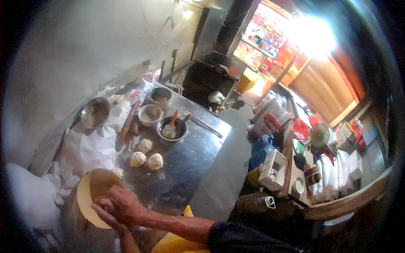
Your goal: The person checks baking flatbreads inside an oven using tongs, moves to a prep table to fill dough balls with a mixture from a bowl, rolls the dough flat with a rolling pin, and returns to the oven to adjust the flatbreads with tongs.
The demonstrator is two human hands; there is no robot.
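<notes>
The curled right grip (125, 205) adjoins the left (111, 220).

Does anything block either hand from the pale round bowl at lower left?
Nothing visible does: the right hand and left hand are both at the bowl. The dough balls lie farther up the metal table, not in between.

The bowl (86, 203) is round and wide-mouthed, pale cream along its left inner wall, duller tan farther right; it is at near left, partly hidden.
</notes>
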